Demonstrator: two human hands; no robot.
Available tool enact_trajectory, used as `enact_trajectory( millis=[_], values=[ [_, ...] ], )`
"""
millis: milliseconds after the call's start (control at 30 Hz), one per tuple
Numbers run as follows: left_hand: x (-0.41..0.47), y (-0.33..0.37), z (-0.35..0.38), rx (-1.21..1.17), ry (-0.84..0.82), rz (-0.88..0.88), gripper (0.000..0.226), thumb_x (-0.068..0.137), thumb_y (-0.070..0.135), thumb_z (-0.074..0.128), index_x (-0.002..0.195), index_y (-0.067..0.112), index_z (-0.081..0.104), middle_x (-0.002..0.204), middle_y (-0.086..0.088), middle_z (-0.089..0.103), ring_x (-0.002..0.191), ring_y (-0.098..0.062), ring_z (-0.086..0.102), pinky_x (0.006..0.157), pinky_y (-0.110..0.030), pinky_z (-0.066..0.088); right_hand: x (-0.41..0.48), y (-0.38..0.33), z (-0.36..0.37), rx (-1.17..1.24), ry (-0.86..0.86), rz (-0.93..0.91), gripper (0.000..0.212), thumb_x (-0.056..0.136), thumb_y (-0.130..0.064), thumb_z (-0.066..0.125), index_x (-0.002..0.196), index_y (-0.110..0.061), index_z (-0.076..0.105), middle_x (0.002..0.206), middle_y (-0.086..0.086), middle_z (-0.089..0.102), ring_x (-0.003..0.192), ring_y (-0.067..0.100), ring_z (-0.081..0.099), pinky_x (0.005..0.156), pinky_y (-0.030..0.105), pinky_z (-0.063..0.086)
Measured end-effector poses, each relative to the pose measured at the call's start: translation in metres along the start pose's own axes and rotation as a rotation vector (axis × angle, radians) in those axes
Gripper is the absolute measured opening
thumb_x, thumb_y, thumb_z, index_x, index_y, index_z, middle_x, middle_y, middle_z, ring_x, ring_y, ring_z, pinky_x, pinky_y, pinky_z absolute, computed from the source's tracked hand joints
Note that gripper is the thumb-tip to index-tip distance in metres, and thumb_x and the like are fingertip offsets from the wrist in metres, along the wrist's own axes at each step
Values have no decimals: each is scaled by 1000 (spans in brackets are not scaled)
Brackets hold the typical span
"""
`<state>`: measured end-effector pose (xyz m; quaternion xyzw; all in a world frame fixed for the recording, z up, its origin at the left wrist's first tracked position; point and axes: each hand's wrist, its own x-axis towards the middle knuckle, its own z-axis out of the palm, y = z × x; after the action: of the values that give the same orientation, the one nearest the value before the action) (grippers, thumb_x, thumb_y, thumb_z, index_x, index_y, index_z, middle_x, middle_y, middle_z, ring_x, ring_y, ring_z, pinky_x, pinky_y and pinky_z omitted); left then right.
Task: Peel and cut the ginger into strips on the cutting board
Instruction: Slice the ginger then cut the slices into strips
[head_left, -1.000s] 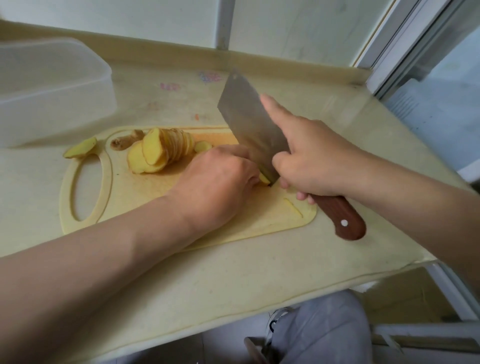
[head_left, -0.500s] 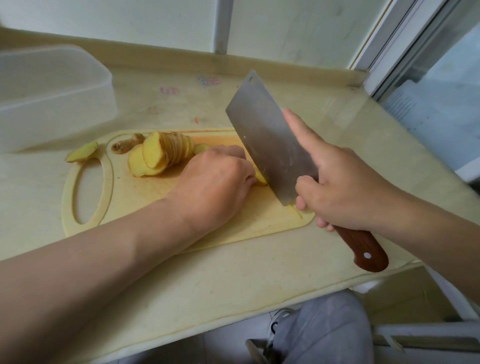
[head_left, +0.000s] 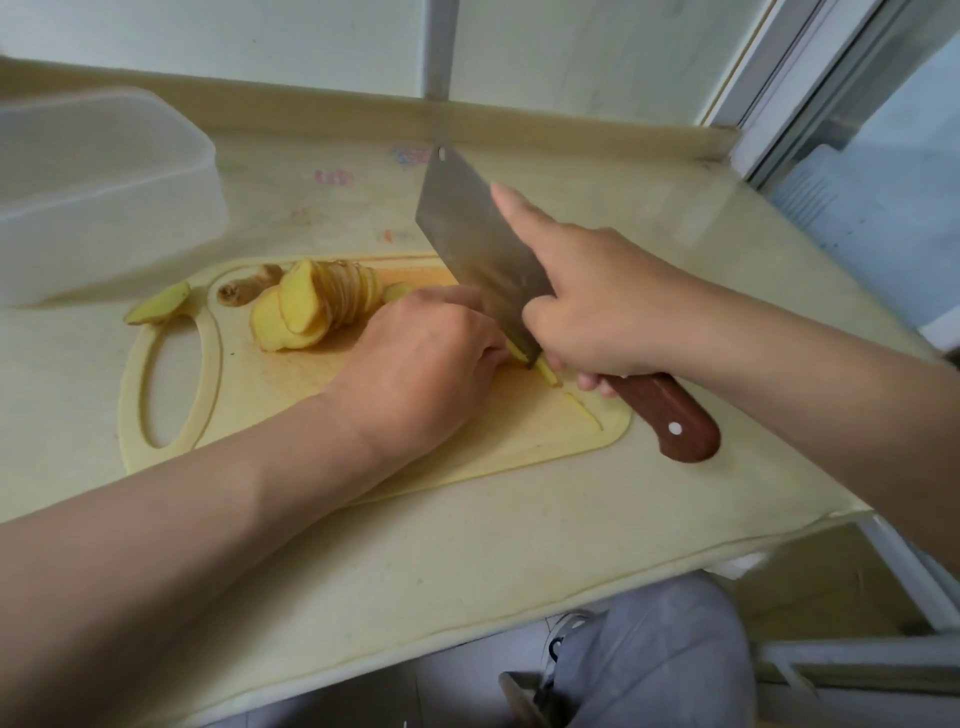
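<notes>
Cleaver edge down on the ginger, hard against my left knuckles.

I see my right hand (head_left: 587, 306) clenched round the cleaver (head_left: 470, 234), forefinger laid along the flat of the blade and the wooden handle (head_left: 670, 421) jutting out behind the palm. My left hand (head_left: 421, 358) sits knuckles-up with its fingers curled, pinning a ginger piece (head_left: 515, 352) to the cutting board (head_left: 519, 447); only a yellow sliver of it shows between the fingertips and the blade. Two cut strips (head_left: 548, 373) lie just below the right hand's fingers. Beyond the left hand's thumb side leans a fan of ginger slices (head_left: 311, 304), a knobbly offcut (head_left: 249, 286) past it. One stray slice (head_left: 156, 310) lies off the board, near a plastic container (head_left: 98, 197).
</notes>
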<state>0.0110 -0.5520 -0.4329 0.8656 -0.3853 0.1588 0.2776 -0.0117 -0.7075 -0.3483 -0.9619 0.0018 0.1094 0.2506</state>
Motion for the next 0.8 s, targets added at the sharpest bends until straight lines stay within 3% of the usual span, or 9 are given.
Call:
enact_trajectory(
  millis=[100,233,433,800],
  values=[
    [-1,0,-3,8,-12,-14,23,85,24,57,80,17,78,84,-1,67,77,-27,65,63,-40,55,-19,11,11,120,128,2,99,92,-3,45,162,-55,-2,77,14,70,47,26,67,44,42,60],
    [-1,1,-2,32,6,-36,27,86,30,54,83,19,78,86,-1,66,80,-29,64,61,-41,55,-37,24,22,110,237,-46,100,94,-5,48,160,-58,-6,71,17,69,55,32,66,50,49,60],
    [-1,-1,-1,41,20,-41,22,88,28,59,85,18,78,85,-2,64,81,-29,62,62,-41,54,-45,27,9,125,102,-22,99,95,-3,45,156,-67,1,72,14,72,49,28,67,44,38,60],
    [1,-3,3,30,19,-61,15,90,26,65,85,20,78,85,1,64,83,-27,60,63,-41,53,-42,21,3,67,7,24,96,97,-6,44,154,-69,-1,77,13,72,50,30,69,45,40,61]
  ],
)
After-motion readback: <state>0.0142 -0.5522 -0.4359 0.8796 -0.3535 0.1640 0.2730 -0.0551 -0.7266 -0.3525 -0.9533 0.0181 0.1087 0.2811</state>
